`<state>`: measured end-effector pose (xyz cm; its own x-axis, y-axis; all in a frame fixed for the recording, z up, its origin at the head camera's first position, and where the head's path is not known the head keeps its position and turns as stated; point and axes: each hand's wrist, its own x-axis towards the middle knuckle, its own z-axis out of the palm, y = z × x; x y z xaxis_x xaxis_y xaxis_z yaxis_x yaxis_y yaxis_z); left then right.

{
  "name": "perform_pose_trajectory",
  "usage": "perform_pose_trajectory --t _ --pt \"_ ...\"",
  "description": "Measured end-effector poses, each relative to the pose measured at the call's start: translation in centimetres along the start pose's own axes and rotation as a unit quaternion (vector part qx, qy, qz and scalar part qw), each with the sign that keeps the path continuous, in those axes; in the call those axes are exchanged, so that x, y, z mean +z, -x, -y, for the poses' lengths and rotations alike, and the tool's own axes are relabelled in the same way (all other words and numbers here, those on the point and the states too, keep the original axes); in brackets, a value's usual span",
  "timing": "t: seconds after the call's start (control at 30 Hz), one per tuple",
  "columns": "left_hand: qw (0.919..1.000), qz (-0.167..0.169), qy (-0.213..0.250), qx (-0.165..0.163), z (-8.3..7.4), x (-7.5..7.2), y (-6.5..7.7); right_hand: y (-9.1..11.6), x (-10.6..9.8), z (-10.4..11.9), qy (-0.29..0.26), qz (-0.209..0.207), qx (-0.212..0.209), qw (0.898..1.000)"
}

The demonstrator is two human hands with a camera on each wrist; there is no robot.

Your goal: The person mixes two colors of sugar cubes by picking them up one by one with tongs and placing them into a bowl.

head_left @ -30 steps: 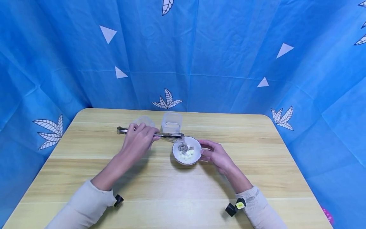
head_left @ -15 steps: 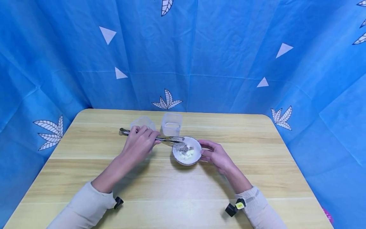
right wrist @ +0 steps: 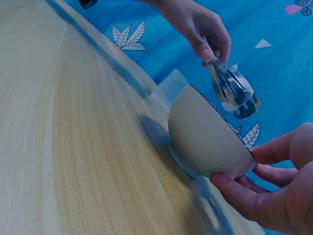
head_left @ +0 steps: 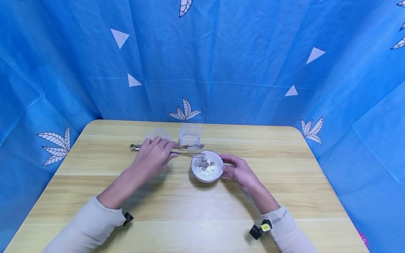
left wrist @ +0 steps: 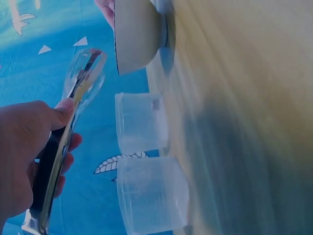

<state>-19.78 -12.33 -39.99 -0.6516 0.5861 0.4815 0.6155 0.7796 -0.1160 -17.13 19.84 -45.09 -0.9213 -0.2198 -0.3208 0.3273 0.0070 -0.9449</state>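
Observation:
My left hand (head_left: 153, 154) grips metal tongs (left wrist: 78, 93) by the handles, held above the table. The two clear-looking tong heads stand apart, over the far left rim of a white bowl (head_left: 217, 173) with a dark edge. Nothing shows between them. Inside the bowl lie white cubes (head_left: 207, 171) and grey-brown chunks (head_left: 203, 163). On the bowl's right side, my right hand (head_left: 241, 172) holds it near the rim, fingers and thumb against the wall, as the right wrist view shows. The bowl stands upright on the table.
Behind the tongs, a clear plastic container (head_left: 190, 133) stands on the wooden table (head_left: 202, 218). A second clear container (left wrist: 152, 196) is beside it, partly hidden behind my left hand in the head view. A small dark bit (left wrist: 156, 104) shows at one container. Blue cloth (head_left: 202, 63) hangs behind.
The tong heads have spread apart and risen slightly from the bowl. The grey-brown chunks now lie loose beside the white cubes. My right hand and the bowl have stayed in place.

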Motion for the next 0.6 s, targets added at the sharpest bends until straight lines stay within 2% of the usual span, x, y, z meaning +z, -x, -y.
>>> perform_pose_trajectory --t 0.33,0.6 --pt "0.9998 -0.011 -0.008 0.011 1.8 -1.1 -1.8 -0.1 0.0 -0.1 0.001 0.0 0.001 1.0" --pt "0.9998 0.01 -0.016 0.007 3.3 -1.3 -3.9 0.0 -0.1 0.0 0.003 0.002 0.0 1.0"
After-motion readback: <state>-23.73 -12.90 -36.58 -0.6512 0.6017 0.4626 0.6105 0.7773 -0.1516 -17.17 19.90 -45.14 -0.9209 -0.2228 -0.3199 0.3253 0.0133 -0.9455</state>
